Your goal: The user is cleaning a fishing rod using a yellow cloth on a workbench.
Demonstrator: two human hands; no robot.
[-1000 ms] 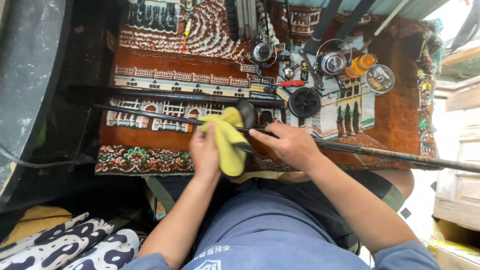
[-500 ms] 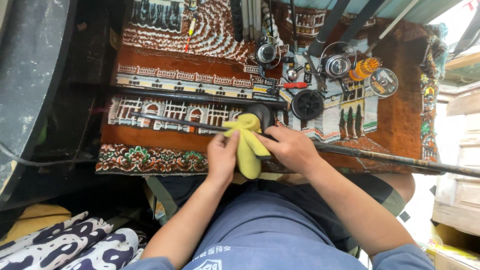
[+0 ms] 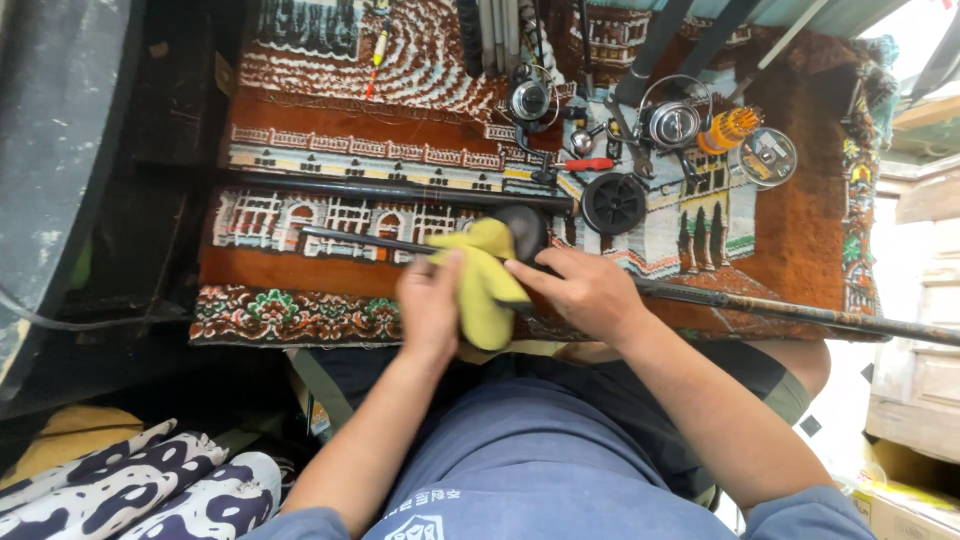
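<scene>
My left hand point(image 3: 430, 308) grips a yellow cloth point(image 3: 484, 280) wrapped around a long dark fishing rod point(image 3: 760, 306) that lies across a patterned rug point(image 3: 300, 265). My right hand point(image 3: 583, 292) holds the same rod just right of the cloth, fingers pointing left onto it. A thin section of the rod point(image 3: 350, 240) sticks out to the left of the cloth. A round black part point(image 3: 523, 228) sits just above the cloth.
Beyond the hands lie a black spool point(image 3: 613, 203), fishing reels point(image 3: 672, 124), a red-handled tool point(image 3: 586, 165), an orange spool point(image 3: 730, 130) and a second dark rod point(image 3: 390, 190). Patterned fabric point(image 3: 130, 495) lies at lower left, wooden crates point(image 3: 920, 380) at right.
Both hands with the yellow cloth have slid a little to the right along the rod; the cloth now hangs lower and more bunched under my left hand.
</scene>
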